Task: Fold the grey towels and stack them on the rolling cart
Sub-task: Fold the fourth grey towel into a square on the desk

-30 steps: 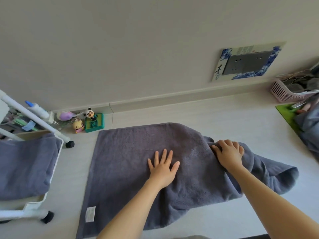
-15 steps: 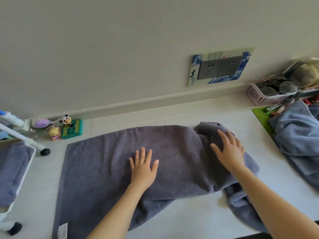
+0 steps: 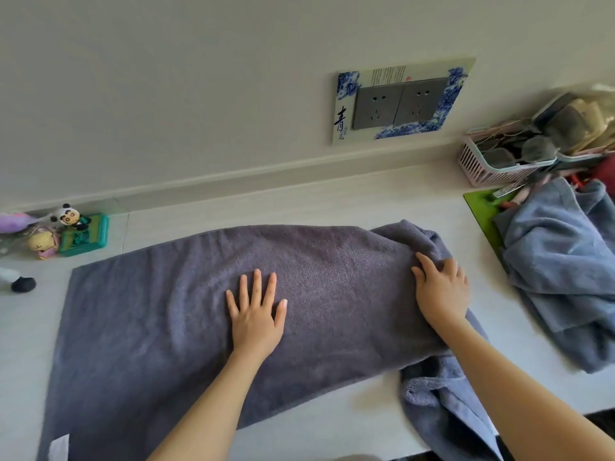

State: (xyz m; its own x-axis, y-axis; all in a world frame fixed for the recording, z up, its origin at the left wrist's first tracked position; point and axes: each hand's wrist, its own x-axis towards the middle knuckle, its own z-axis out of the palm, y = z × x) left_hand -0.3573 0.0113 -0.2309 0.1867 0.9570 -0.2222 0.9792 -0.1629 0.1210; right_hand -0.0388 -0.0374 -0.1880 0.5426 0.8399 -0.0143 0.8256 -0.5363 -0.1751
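Grey towel (image 3: 199,311) on white desk (image 3: 332,201); blue-patterned socket plate (image 3: 399,101); pink basket (image 3: 482,168); green mat (image 3: 479,204).
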